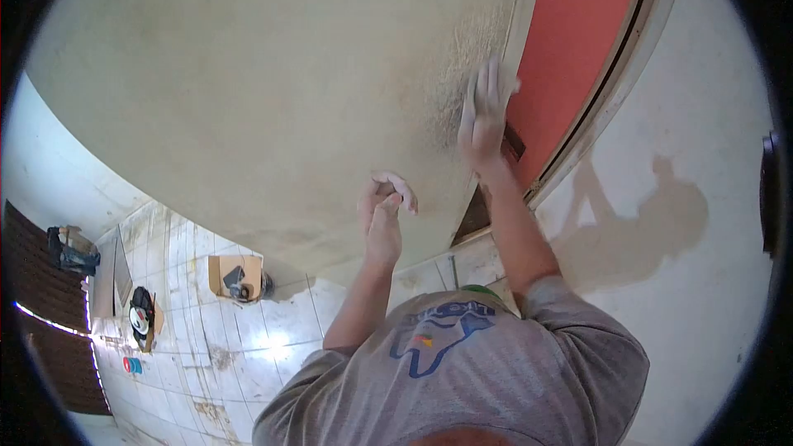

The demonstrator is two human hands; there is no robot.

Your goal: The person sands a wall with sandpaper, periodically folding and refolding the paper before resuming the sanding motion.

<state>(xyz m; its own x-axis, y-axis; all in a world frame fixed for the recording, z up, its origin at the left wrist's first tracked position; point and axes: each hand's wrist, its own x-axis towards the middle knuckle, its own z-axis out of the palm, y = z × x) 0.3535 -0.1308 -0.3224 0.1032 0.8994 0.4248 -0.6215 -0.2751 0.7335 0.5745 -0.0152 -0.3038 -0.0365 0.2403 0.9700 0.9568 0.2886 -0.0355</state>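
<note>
Plainly, the right hand [486, 111] lies flat against the cream wall [248, 74], fingers straight and close together, pressing a pale pad [507, 83] to the rough patch beside the door frame [529, 8]. Only one corner of the pad shows past the fingertips, so I cannot tell whether it is a sheet or a block. It looks thin and light, and probably bends easily. A broad, flat hold with palm and fingers spread over its back would likely suit it better than a pinch at the edge.

Lower and to the left of that hand, the left hand [384, 215] is curled loosely with fingers folded in, up against the wall. Nothing can be seen in it.

Just right of the right hand is the red door [578, 33]. Well below both hands lies the tiled floor [248, 339], where a cardboard box [234, 275] stands near the foot of the wall.
</note>
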